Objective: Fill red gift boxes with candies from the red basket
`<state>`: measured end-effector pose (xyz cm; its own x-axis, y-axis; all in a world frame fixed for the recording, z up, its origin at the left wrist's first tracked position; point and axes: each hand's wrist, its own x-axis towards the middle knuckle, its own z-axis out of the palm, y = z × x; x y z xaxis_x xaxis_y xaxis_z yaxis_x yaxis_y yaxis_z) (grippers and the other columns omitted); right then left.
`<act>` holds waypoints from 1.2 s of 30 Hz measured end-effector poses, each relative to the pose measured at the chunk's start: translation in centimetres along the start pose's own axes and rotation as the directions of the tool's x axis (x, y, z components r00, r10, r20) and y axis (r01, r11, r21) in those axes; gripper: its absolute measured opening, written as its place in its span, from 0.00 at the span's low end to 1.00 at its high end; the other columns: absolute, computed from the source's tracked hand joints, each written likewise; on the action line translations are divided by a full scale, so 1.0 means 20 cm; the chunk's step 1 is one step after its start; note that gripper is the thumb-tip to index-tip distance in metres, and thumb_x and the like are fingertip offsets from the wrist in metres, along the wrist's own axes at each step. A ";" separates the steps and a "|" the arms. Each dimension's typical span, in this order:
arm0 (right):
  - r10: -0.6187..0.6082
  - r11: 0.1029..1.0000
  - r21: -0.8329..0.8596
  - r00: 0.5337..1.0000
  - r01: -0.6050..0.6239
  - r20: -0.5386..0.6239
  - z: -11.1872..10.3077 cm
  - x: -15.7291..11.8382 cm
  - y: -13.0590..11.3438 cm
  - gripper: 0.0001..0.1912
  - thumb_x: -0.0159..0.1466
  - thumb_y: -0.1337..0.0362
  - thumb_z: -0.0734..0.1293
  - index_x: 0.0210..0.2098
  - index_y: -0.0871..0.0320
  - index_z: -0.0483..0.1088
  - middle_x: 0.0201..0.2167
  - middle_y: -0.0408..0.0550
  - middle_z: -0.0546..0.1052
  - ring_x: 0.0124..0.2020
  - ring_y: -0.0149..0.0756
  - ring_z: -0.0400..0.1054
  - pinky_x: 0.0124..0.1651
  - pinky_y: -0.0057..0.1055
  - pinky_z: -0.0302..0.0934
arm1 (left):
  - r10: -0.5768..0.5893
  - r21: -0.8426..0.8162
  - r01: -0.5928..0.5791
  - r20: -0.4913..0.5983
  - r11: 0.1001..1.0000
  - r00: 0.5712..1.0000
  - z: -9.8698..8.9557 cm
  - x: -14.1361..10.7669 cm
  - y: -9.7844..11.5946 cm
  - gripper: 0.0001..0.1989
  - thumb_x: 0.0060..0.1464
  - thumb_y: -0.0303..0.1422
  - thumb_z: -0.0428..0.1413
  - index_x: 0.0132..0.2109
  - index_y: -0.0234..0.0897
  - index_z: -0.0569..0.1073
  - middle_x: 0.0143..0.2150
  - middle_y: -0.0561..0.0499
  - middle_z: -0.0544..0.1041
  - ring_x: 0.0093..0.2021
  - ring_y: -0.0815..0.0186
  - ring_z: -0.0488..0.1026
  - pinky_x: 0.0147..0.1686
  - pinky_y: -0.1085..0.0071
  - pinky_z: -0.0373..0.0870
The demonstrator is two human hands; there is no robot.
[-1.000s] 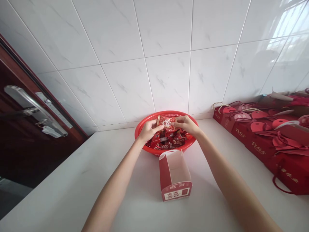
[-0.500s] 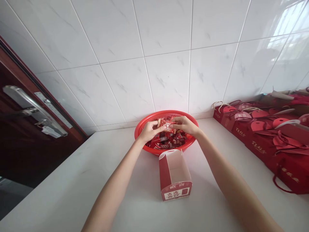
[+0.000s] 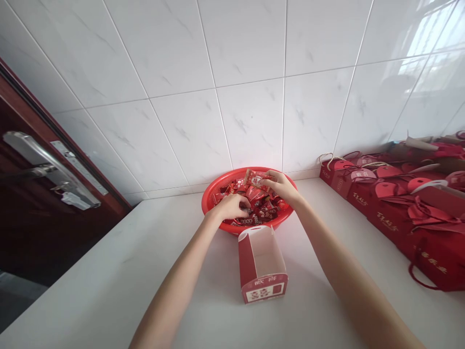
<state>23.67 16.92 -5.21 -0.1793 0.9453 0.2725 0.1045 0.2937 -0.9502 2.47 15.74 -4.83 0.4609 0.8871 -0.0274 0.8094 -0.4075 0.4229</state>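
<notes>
A red plastic basket point(image 3: 208, 199) holds a heap of wrapped candies point(image 3: 259, 198), mostly red. My right hand point(image 3: 280, 186) is over its right side, fingers closed on the edge of a red and gold candy packet point(image 3: 253, 179). Low in the left part of the basket, my left hand point(image 3: 232, 207) has its fingers curled down among the candies; its fingertips are partly hidden, so what they grip cannot be made out. Right in front of the basket stands an open red and white paper box point(image 3: 263, 266), with nothing visible inside.
Several red gift boxes with cord handles point(image 3: 392, 203) are packed together on the right of the white counter point(image 3: 145, 271). A tiled wall point(image 3: 250, 121) rises behind. At the left is a dark red door with a metal handle point(image 3: 51, 167) and keys.
My left hand has let go of the red and gold packet and moved down into the candies. The right hand keeps the packet, now tilted and slightly higher.
</notes>
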 end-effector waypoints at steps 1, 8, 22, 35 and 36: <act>0.002 1.000 0.000 1.000 -0.002 -0.003 0.00 0.00 0.00 0.11 0.57 0.57 0.69 0.31 0.54 0.64 0.24 0.39 0.69 0.24 0.30 0.63 0.24 0.27 0.57 | -0.002 0.041 0.002 0.005 0.999 1.000 0.00 0.00 0.00 0.10 0.44 0.29 0.62 0.36 0.44 0.82 0.41 0.52 0.84 0.44 0.55 0.79 0.46 0.64 0.71; 0.060 0.997 0.045 0.998 -0.059 -0.021 0.01 -0.01 -0.02 0.08 0.57 0.63 0.68 0.32 0.55 0.63 0.23 0.39 0.72 0.23 0.32 0.70 0.22 0.25 0.57 | -0.023 -0.052 0.011 -0.231 0.999 0.973 0.01 0.01 -0.02 0.15 0.58 0.29 0.55 0.51 0.40 0.77 0.50 0.46 0.82 0.50 0.56 0.79 0.50 0.65 0.73; 0.076 0.980 0.190 0.993 -0.059 -0.085 0.01 0.03 0.03 0.13 0.56 0.59 0.71 0.32 0.54 0.63 0.24 0.43 0.74 0.22 0.38 0.74 0.15 0.26 0.55 | -0.313 -0.532 -0.168 -0.694 0.830 0.648 0.00 0.03 -0.10 0.14 0.58 0.38 0.55 0.48 0.38 0.74 0.39 0.49 0.81 0.37 0.62 0.79 0.37 0.70 0.73; 0.071 0.973 0.227 0.991 -0.043 -0.117 0.01 0.05 0.05 0.09 0.56 0.63 0.70 0.35 0.56 0.68 0.20 0.41 0.74 0.19 0.35 0.71 0.16 0.26 0.60 | 0.249 0.025 -0.256 -0.350 0.966 0.903 0.01 0.02 -0.02 0.15 0.57 0.26 0.54 0.47 0.41 0.80 0.47 0.48 0.79 0.45 0.61 0.78 0.49 0.64 0.75; 0.067 0.972 0.234 0.990 -0.037 -0.121 0.00 0.05 0.05 0.08 0.56 0.63 0.70 0.35 0.56 0.69 0.21 0.41 0.75 0.19 0.35 0.71 0.18 0.27 0.62 | 0.310 0.105 -0.293 -0.268 0.950 0.912 0.01 0.02 -0.01 0.17 0.57 0.25 0.54 0.50 0.42 0.80 0.51 0.48 0.78 0.48 0.60 0.77 0.51 0.63 0.74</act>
<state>23.51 18.12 -5.89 -0.0527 0.9730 0.2249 -0.1209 0.2173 -0.9686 2.57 16.18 -5.16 0.5739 0.7407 0.3494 0.6726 -0.6697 0.3149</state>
